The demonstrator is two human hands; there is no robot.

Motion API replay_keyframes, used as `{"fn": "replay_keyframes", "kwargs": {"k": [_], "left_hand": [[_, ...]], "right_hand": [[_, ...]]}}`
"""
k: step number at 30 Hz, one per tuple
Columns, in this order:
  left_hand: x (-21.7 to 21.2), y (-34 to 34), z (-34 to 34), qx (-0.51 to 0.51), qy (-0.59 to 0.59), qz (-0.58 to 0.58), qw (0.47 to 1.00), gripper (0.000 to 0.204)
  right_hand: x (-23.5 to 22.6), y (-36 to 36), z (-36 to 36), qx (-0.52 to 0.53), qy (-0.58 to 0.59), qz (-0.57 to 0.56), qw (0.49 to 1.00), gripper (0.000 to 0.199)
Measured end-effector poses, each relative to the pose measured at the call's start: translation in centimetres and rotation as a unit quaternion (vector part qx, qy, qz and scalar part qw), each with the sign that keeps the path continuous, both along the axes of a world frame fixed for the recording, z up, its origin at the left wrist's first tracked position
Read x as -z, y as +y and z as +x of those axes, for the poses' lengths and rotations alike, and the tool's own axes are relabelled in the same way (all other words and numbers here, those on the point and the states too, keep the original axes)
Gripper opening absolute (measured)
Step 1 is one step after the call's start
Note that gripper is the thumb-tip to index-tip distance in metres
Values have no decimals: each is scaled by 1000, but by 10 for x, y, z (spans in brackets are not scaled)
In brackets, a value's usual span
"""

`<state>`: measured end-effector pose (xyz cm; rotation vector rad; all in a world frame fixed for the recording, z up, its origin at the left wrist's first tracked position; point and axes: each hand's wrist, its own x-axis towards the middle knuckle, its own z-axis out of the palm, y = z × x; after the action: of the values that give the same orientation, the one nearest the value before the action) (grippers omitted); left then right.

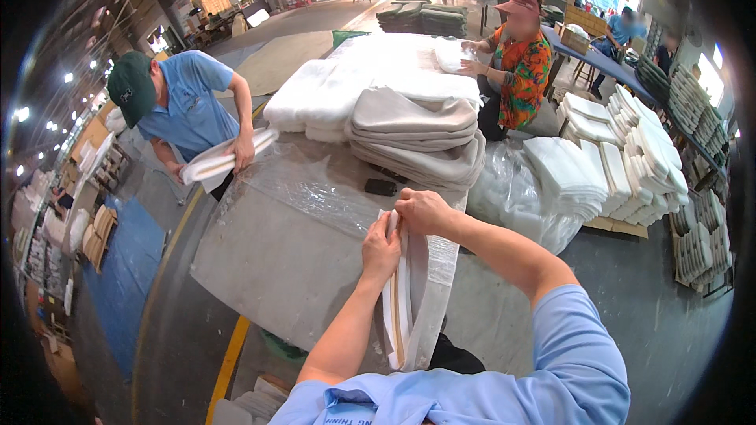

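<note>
A long grey fabric cover (pixel 419 267) with white edges and a tan strip, perhaps a zipper, down its length lies near the table's right edge, its near end towards my body. My left hand (pixel 381 252) is closed around its white edge near the far end. Just right of it, my right hand (pixel 424 211) pinches the cover's far end, fingertips pressed together. What lies under the fingers is hidden. Beyond my hands sit a small black object (pixel 381 187) and a stack of folded grey covers (pixel 417 130).
Clear plastic sheeting (pixel 307 189) lies on the table (pixel 260 267). White padding (pixel 315 98) is piled behind. A co-worker at left (pixel 189 102) holds a folded white piece; another (pixel 520 71) handles padding at far right. White stacks (pixel 567 177) and a plastic bag (pixel 504 189) stand right.
</note>
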<state>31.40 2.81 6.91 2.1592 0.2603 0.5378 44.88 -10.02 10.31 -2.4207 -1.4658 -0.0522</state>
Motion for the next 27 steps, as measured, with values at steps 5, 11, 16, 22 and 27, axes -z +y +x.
{"fn": "replay_keyframes", "kwargs": {"k": [5,11,16,22,27], "left_hand": [[1,-7,-2,23,26,0,999,55],[2,0,-6,26,74,6,997,56],[-1,-13,-4,53,92,1,994,54],[10,-6,6,32,-23,72,997,43],[2,9,35,32,-13,1,999,15]], "right_hand": [[15,3,7,192,297,202,913,15],[27,10,-4,215,352,248,877,16],[37,2,2,222,460,291,809,10],[41,10,-20,187,512,402,736,5],[42,-5,-33,202,521,441,702,15]]}}
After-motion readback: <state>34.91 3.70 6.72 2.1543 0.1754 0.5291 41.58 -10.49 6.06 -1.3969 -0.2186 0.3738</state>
